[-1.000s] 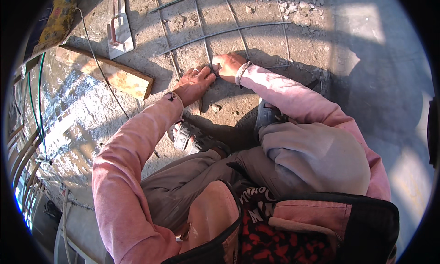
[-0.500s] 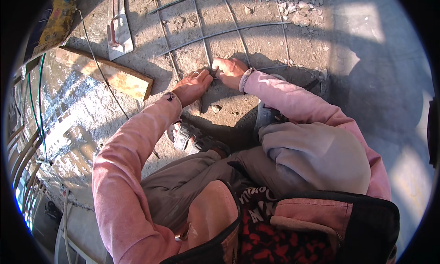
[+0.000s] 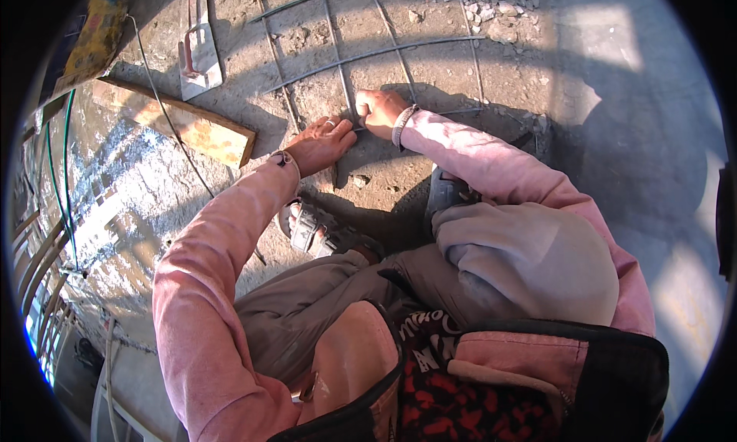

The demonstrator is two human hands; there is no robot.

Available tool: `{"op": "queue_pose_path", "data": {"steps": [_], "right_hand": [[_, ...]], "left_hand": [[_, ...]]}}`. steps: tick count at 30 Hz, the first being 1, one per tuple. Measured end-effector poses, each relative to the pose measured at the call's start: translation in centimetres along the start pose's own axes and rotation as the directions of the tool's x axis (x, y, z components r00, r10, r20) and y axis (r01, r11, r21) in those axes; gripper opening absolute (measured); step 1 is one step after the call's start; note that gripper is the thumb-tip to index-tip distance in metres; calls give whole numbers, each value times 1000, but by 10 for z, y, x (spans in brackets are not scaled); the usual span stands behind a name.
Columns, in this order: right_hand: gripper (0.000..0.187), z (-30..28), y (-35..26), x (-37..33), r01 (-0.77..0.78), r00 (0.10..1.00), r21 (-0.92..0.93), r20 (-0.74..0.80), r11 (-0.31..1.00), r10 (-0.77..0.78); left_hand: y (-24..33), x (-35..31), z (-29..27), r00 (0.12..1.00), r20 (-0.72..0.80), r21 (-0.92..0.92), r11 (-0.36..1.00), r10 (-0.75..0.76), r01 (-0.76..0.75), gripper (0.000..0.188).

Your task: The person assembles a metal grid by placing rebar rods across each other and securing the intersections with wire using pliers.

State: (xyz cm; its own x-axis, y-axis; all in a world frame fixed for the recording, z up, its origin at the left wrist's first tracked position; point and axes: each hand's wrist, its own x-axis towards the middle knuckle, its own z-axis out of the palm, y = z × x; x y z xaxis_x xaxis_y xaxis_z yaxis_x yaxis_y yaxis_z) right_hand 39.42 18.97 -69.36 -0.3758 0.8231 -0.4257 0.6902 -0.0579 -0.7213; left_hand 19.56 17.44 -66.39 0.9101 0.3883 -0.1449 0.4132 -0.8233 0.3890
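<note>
A grid of thin steel rods point(image 3: 338, 60) lies on rough ground ahead of me, its near crossing under my hands. My left hand point(image 3: 318, 145), with a ring and a dark wristband, is closed with its fingertips at the near rod's left end. Close against it, my right hand point(image 3: 381, 113) is curled into a fist beside the end of a lengthwise rod. What sits inside the right fingers is hidden; it is too small to make out. The near crossbar runs out to the right from behind the right wrist.
A wooden board point(image 3: 196, 131) lies left of my hands, with a thin dark cable point(image 3: 165, 108) across it. Beyond it lies a plastering trowel point(image 3: 201, 50). A yellow sack point(image 3: 96, 35) is at the far left, loose stones point(image 3: 499, 16) at the far right. My sandalled foot point(image 3: 311, 231) is close below.
My right hand has shifted slightly left and up, its fingers curling tighter. My left hand stays at nearly the same spot by the rod. The grid has not visibly moved.
</note>
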Motion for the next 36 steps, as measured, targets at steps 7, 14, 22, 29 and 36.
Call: {"op": "queue_pose_path", "data": {"steps": [7,14,22,29,36], "right_hand": [[14,1,-14,-20,77,997,-33,-30,997,-78],[19,7,-11,-37,170,981,-23,-92,985,-172],[22,22,4,-47,275,926,40,-281,961,-253],[17,24,5,-55,428,881,-100,-174,898,-439],[31,24,-9,-80,387,922,213,-97,897,-375]], "left_hand": [[-2,2,2,976,205,4,997,-73,74,25],[9,9,5,969,-164,4,982,-185,188,18],[22,22,1,794,157,-345,720,-588,602,19],[15,40,3,545,356,-318,450,-759,834,28],[25,36,2,436,421,-667,55,-795,743,27]]}}
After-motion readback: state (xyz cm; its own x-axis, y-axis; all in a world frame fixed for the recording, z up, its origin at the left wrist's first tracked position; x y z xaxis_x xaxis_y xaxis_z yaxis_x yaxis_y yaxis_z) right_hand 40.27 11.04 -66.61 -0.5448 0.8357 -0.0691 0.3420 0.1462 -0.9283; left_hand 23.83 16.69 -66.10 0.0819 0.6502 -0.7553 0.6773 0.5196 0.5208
